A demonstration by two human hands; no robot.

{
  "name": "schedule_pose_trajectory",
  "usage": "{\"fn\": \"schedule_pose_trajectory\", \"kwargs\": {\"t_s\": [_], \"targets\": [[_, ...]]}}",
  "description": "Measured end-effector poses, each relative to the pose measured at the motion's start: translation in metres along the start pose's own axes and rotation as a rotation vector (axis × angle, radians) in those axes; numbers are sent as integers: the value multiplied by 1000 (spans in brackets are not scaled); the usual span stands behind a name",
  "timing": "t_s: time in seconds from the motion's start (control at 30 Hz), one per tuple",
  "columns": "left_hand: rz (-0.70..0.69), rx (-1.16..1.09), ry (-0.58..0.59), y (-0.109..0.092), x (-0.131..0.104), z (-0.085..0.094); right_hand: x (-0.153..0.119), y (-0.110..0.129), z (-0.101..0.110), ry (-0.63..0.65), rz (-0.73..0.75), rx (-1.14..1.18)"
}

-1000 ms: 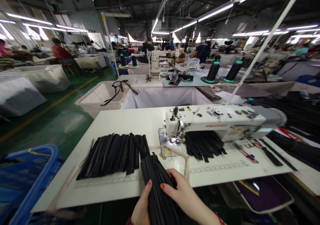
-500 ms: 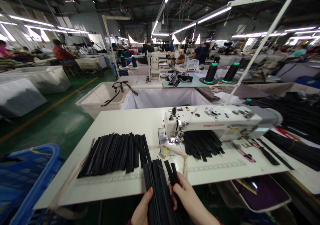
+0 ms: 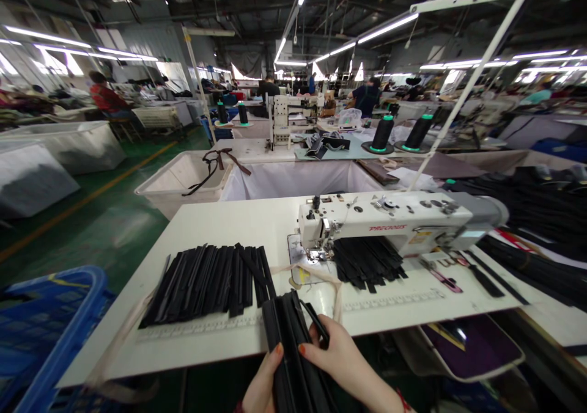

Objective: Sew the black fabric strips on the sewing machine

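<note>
So the bundle of long flat black strips (image 3: 293, 355) sits at the near edge of the white sewing table (image 3: 238, 217), both bare hands around it. Left hand (image 3: 263, 379) comes up from below, thumb along the side; right hand (image 3: 332, 349) angles in, thumb on top, fingers curled. The bundle's lower end is cut off, most left fingers hidden.
</note>
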State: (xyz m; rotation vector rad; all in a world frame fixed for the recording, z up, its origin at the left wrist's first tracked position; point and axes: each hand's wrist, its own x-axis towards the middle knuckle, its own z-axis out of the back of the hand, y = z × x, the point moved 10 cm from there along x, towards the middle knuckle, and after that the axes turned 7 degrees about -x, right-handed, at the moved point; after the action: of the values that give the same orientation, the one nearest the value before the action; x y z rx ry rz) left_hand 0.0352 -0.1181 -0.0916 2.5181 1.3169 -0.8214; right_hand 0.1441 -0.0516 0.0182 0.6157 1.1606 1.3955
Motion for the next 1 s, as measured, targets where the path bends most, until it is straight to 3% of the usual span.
{"fn": "schedule_pose_trajectory", "kwargs": {"t_s": [0.2,0.3,0.37,0.5,0.6,0.83,1.0], "targets": [[-70,5,-99,-7,1,8,4,8,6,-19,21,40],[-57,16,-89,-7,1,2,9,10,7,-12,21,86],[-7,23,-15,-4,1,-12,12,9,8,-8,7,149],[90,35,243,0,-6,-54,19,5,1,70,-36,383],[64,40,334,-6,-8,-68,22,-3,0,57,-88,450],[13,54,293,-10,1,-49,24,12,5,37,2,314],[-34,112,305,-10,2,-48,23,22,-2,176,0,388]]}}
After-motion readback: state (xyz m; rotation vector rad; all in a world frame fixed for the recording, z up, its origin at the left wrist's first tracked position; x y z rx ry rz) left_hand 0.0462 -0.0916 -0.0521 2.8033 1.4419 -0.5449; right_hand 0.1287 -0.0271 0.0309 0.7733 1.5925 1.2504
